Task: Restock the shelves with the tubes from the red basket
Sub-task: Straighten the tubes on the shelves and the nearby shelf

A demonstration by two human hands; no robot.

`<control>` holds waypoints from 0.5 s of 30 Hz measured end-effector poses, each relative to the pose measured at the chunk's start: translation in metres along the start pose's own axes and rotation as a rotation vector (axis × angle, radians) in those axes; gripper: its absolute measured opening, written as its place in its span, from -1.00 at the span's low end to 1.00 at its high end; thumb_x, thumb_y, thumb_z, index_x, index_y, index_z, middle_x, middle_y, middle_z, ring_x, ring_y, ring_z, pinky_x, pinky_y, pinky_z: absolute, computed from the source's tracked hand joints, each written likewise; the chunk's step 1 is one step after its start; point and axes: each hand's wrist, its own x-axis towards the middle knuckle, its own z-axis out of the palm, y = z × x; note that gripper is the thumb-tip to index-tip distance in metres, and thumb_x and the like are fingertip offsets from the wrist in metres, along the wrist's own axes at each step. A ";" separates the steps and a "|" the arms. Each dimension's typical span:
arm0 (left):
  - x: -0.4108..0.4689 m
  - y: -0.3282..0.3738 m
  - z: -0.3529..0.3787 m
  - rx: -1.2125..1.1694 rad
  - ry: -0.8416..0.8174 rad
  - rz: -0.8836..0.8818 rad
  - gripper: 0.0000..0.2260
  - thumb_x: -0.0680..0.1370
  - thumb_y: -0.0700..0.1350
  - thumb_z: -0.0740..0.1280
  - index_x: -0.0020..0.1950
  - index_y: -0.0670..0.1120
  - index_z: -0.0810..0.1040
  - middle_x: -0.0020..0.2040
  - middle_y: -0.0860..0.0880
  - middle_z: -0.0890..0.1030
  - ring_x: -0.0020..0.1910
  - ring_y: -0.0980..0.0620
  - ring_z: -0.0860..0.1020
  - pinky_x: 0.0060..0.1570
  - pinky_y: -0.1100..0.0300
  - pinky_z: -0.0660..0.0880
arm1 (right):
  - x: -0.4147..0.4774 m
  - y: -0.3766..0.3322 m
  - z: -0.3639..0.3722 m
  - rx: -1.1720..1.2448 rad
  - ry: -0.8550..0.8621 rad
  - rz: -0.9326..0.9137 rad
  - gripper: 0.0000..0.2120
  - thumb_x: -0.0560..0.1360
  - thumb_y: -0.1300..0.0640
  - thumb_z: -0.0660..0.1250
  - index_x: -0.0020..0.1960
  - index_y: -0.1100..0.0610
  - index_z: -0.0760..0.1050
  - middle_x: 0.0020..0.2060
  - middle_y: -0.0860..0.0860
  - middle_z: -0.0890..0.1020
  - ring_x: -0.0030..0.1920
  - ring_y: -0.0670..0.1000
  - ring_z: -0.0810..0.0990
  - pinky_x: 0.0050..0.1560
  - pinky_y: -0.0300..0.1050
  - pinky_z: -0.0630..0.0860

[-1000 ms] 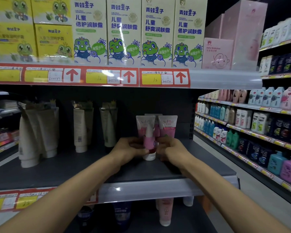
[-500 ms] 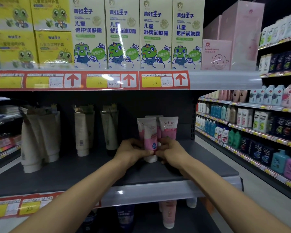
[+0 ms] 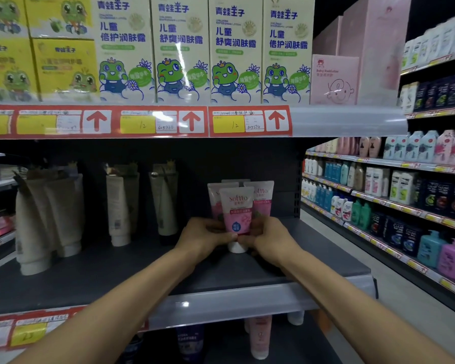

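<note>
A pink tube (image 3: 236, 211) with a white cap stands cap-down on the dark shelf (image 3: 116, 271), its printed front facing me. My left hand (image 3: 205, 236) pinches its lower left side and my right hand (image 3: 267, 240) pinches its lower right side. Behind it stand other pink tubes (image 3: 262, 198) of the same kind, partly hidden. The red basket is out of view.
Beige tubes (image 3: 50, 216) stand cap-down on the left of the same shelf. Frog-printed boxes (image 3: 181, 48) fill the shelf above. More tubes (image 3: 259, 337) show on the shelf below. An aisle shelf of bottles (image 3: 394, 195) runs along the right.
The pink tube has been turned between both hands so its printed front now faces me, and it stands upright in front of the others. The camera has dipped slightly.
</note>
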 end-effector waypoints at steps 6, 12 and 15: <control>0.010 0.002 0.002 0.031 0.003 -0.026 -0.80 0.40 -0.19 0.60 0.00 -0.07 0.74 -0.17 0.08 0.74 -0.15 0.22 0.69 -0.17 0.44 0.55 | 0.006 0.003 0.000 -0.070 0.072 -0.003 -0.70 0.36 0.07 0.58 0.08 0.04 0.67 -0.08 -0.05 0.74 -0.04 -0.01 0.71 0.10 0.02 0.66; 0.017 0.000 0.008 0.031 0.050 -0.041 -0.79 0.38 -0.17 0.63 -0.02 -0.07 0.74 -0.09 -0.01 0.75 -0.07 0.10 0.70 0.04 0.25 0.61 | 0.007 0.003 -0.001 -0.084 0.106 -0.008 -0.75 0.40 0.10 0.56 0.06 0.07 0.69 -0.08 -0.03 0.74 -0.01 -0.01 0.69 0.12 -0.05 0.63; 0.018 0.001 0.010 0.031 0.059 -0.061 -0.79 0.38 -0.17 0.62 -0.01 -0.07 0.73 -0.14 0.04 0.73 -0.11 0.15 0.68 -0.10 0.37 0.56 | 0.006 0.002 -0.001 -0.078 0.116 0.002 -0.78 0.40 0.10 0.56 0.04 0.07 0.70 -0.10 -0.03 0.74 -0.02 -0.01 0.69 0.12 -0.06 0.63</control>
